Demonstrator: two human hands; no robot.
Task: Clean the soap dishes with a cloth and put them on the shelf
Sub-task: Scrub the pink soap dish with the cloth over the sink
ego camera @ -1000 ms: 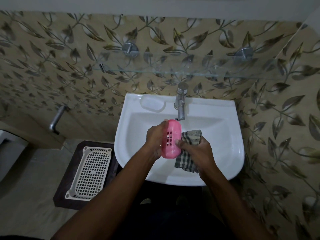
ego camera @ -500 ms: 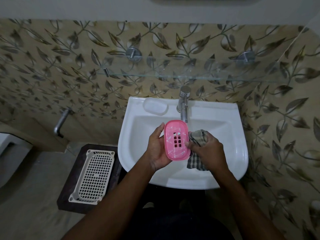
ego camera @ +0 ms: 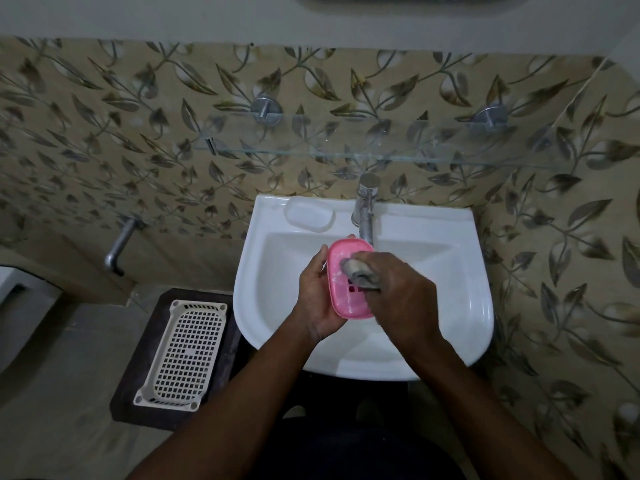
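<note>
My left hand (ego camera: 317,297) grips a pink soap dish (ego camera: 343,282) over the white sink (ego camera: 277,327), its hollow side facing up with soap smears and drain slots showing. My right hand (ego camera: 403,292) holds a bunched checked cloth (ego camera: 356,270) and presses it into the dish; most of the cloth is hidden under the hand. A white soap dish (ego camera: 310,214) lies on the sink's back left ledge. The glass shelf (ego camera: 346,150) runs along the wall above the tap and is bare.
A chrome tap (ego camera: 365,209) stands at the sink's back centre, right behind the pink dish. A white perforated basket (ego camera: 185,351) lies on a dark stool at the lower left. A wall spout (ego camera: 119,244) sticks out at the left. Tiled walls close in behind and right.
The pink dish turned from edge-on to hollow side up in my left hand. My right hand moved the cloth from beside the dish onto its inside.
</note>
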